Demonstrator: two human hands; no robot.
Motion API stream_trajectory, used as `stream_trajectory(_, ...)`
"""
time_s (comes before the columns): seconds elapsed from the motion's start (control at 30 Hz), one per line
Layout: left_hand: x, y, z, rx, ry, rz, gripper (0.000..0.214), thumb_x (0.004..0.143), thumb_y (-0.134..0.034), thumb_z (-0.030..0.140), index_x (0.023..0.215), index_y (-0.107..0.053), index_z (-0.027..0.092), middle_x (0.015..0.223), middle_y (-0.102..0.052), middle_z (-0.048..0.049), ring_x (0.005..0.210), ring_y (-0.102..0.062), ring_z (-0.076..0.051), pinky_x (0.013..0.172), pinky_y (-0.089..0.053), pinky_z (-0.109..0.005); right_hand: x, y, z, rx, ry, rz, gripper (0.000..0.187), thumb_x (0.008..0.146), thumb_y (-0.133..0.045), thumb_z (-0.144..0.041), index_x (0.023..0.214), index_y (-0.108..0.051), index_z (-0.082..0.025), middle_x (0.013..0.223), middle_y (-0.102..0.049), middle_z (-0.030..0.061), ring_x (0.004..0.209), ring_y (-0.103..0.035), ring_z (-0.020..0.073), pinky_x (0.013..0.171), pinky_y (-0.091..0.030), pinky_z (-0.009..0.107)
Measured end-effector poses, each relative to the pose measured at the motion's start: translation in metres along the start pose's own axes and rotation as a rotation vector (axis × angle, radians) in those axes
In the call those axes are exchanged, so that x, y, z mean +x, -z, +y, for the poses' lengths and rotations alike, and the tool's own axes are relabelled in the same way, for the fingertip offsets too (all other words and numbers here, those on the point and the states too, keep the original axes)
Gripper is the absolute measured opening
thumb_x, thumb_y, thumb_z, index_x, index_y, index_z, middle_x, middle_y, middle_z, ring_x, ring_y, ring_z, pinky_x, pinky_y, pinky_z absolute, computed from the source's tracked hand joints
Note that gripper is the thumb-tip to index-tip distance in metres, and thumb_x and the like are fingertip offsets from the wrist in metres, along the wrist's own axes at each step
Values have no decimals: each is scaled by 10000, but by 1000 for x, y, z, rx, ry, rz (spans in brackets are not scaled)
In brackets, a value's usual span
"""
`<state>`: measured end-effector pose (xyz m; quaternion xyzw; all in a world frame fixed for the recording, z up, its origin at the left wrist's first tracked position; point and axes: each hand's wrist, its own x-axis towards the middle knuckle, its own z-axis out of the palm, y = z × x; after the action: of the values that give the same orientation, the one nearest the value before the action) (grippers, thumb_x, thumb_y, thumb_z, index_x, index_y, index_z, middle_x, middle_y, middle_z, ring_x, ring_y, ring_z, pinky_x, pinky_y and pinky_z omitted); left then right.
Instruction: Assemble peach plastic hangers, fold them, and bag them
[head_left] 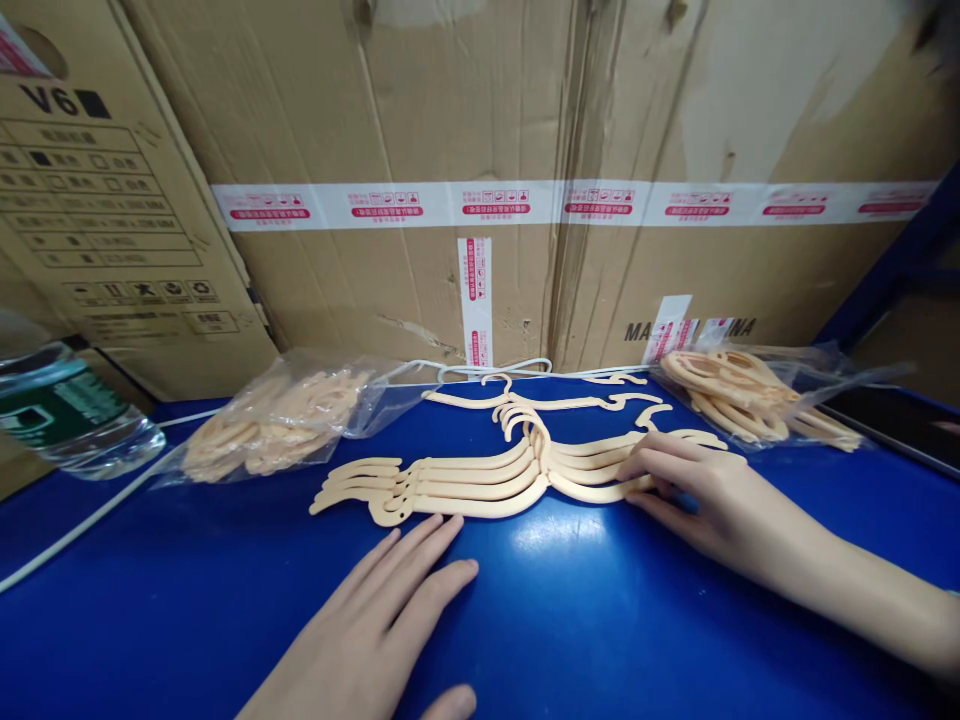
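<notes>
Several cream-coloured folding clothes hangers (480, 504) lie in an overlapping row on the blue table, with their hooks bunched at the middle. My right hand (709, 490) grips the right arm of the nearest hanger between thumb and fingers, hiding that end. Flat on the table, fingers spread, my left hand (382, 615) rests just in front of the hangers' left arms, holding nothing; its fingertips are close to the nearest one. Behind the row, another hanger (559, 404) lies by itself with its hook pointing away.
Clear plastic bags of hanger parts lie at the left (296, 410) and right (739, 385). A water bottle (75, 415) with a green label stands far left, beside a white cable (90, 525). Large cardboard boxes (360, 290) wall off the back. A dark flat device (907, 430) lies far right.
</notes>
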<state>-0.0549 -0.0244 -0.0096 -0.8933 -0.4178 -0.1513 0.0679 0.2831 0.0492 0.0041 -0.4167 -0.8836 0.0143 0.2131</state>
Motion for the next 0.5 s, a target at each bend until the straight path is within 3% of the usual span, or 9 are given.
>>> stream_trajectory(0.3,0,0,1,-14,-2,-5,472,882,-591,446,1323,-537,285,1459,-515,-27,1303,-522,-262,1062,-456,-444,-2,-1,-2,9,18,-19,122,924,-478,-141,907,-578,-208,870,-595,37,730,-595,161,637,-460,280)
stream_trajectory(0.5,1,-1,0,-61,-45,10,431,912,-561,498,1283,-560,279,1398,-581,-21,1269,-555,-263,1066,-457,-431,-3,3,-18,55,77,-121,165,973,-429,-176,922,-582,-208,870,-610,48,763,-582,169,651,-450,285)
